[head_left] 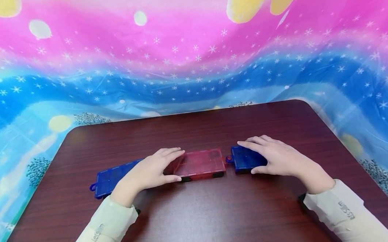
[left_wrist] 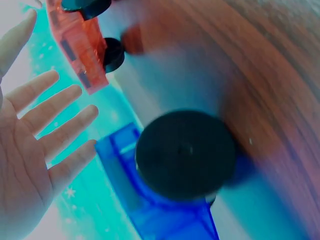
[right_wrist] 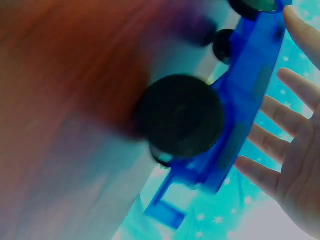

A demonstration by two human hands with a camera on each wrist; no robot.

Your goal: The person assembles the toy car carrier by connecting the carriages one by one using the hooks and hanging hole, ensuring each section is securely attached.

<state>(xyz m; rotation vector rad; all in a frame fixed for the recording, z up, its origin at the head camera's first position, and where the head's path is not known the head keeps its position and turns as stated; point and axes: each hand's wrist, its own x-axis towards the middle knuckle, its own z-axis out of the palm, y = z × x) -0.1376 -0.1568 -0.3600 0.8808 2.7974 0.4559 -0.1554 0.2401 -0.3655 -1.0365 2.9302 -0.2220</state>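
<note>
Red car (head_left: pixel 201 162) sits on the worktop (head_left: pixel 199 219), one blue car (head_left: pixel 113 179) at its nine o'clock, a second blue car (head_left: pixel 243 159) at three; the three o'clock coupling (head_left: pixel 229 159) looks done, the other hidden. Left hand (head_left: pixel 152 170) and right hand (head_left: pixel 279 156), grips spread, apparently hold nothing.

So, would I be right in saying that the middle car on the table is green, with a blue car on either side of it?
Not quite: the middle car is red, not green, as the head view shows. It does stand on the table with a blue car on either side.
</note>
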